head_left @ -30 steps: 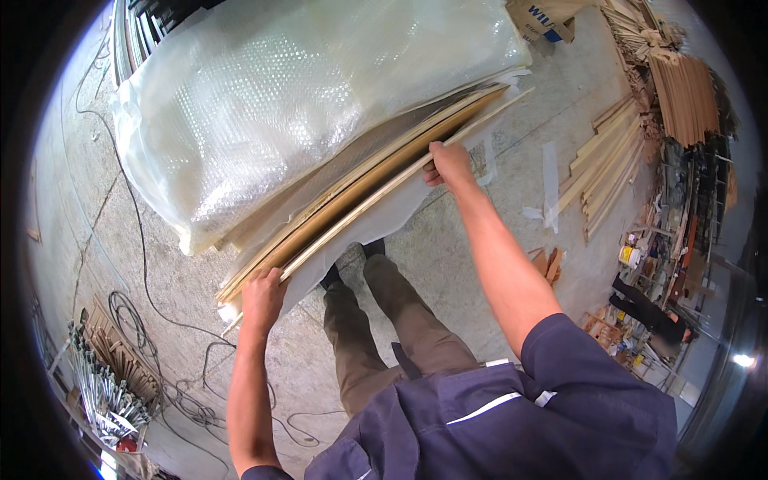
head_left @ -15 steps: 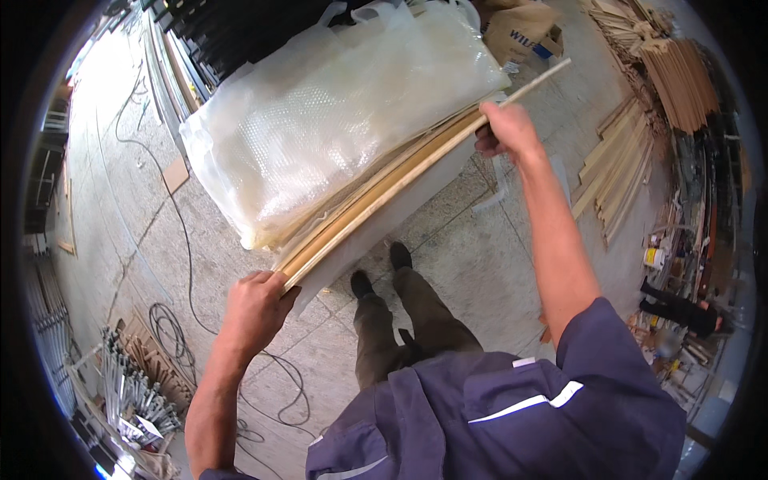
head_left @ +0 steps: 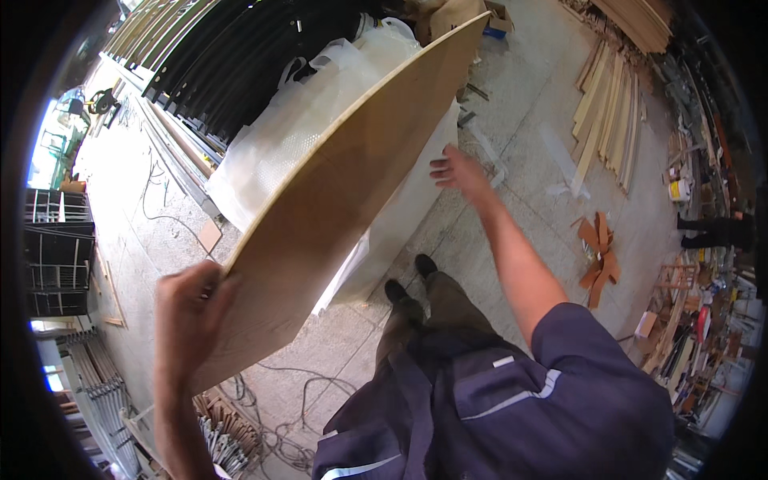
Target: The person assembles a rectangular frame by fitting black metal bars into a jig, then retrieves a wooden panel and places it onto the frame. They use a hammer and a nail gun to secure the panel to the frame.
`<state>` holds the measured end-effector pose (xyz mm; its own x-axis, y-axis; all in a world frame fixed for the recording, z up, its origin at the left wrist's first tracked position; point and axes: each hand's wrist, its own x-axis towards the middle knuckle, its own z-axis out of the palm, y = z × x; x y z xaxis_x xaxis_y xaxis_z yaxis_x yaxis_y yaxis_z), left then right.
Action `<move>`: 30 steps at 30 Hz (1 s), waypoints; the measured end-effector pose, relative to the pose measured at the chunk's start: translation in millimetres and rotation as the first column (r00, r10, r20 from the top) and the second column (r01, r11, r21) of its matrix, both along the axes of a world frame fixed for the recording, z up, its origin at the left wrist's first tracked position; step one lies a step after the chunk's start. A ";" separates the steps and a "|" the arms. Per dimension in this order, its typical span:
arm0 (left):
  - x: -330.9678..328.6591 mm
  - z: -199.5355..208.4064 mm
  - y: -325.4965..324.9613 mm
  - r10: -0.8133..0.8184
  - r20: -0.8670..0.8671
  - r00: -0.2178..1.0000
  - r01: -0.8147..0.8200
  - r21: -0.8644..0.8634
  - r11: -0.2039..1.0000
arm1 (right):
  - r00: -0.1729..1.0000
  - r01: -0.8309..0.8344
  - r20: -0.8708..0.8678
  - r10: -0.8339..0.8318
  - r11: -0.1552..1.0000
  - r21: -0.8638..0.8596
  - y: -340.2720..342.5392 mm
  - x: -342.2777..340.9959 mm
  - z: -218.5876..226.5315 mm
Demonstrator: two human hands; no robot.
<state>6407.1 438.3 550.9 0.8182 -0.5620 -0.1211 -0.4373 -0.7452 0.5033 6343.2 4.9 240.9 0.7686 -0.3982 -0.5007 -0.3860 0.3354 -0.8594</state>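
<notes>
The wooden panel (head_left: pixel 336 176) is held up on a tilt in front of the body, its long upper edge slanted from lower left to upper right. Its left end is grasped by the left hand (head_left: pixel 194 308), the fingers hooked over the edge, a little blurred. The right hand (head_left: pixel 462 172) is seen free: fingers spread, nothing held, the panel just beside it but apparently untouched.

Beyond the panel's upper edge, a bulky bubble-wrap package (head_left: pixel 272 156) is partly covered; what is wrapped inside cannot be made out. Below the panel, towards the right hand, a white sheet (head_left: pixel 412 204) is glimpsed. Further up, a brown paper sack (head_left: pixel 456 16) is partly cut off by the panel, and right beside it a small brown-and-blue box (head_left: pixel 498 20) is set; the contents of both are hidden or too small to tell.

Across to the right, pale wooden strips (head_left: pixel 608 120) are laid out on the concrete floor (head_left: pixel 524 232), and brown scraps (head_left: pixel 598 258) are heaped nearer the body. By the cluttered right side, a white tub (head_left: pixel 679 190) with a yellow label is spotted, its contents indistinct. At lower left, brown strips (head_left: pixel 232 422) are bunched close to the left forearm; whether they are boxed cannot be told.
</notes>
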 end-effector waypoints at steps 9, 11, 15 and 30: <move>-25.2 -22.9 -10.8 -0.163 0.011 0.987 0.149 0.340 0.929 | 0.988 0.152 -0.120 -0.096 0.712 0.686 235.2 -46.4 -148.5; -27.7 -55.4 4.0 -0.188 0.085 0.978 0.140 0.395 0.908 | 0.992 0.106 -0.124 -0.030 0.735 0.670 244.1 -41.2 -146.0; -32.8 -56.3 -8.3 -0.103 0.074 0.992 0.066 0.396 0.916 | 0.993 -0.076 -0.037 0.113 0.839 0.538 239.4 -57.0 -135.1; -101.3 -73.6 -36.3 -0.263 0.200 0.944 0.098 0.591 0.800 | 0.386 -0.406 -0.164 0.908 0.007 -0.914 122.7 -5.8 77.5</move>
